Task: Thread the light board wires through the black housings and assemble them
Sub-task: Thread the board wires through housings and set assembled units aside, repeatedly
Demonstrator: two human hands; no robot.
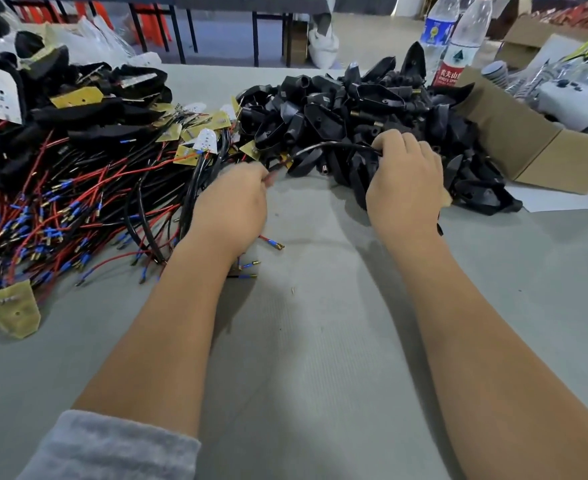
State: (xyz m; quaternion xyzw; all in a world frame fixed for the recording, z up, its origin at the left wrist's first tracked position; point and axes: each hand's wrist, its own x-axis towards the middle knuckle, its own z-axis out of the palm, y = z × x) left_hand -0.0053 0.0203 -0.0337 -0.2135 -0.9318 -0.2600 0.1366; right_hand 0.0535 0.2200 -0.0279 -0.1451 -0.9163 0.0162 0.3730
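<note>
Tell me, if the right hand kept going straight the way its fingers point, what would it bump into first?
Most likely the pile of black housings. The right hand, gripping a black wire, already sits at the pile's near edge with its fingers aimed into it, though exact depth is hard to judge.

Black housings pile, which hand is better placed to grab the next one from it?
The right hand, probably. It already rests against the near edge of the black housings pile, fingers curled on a black wire. The left hand sits beside the wired light boards, pinching the wire's other end.
</note>
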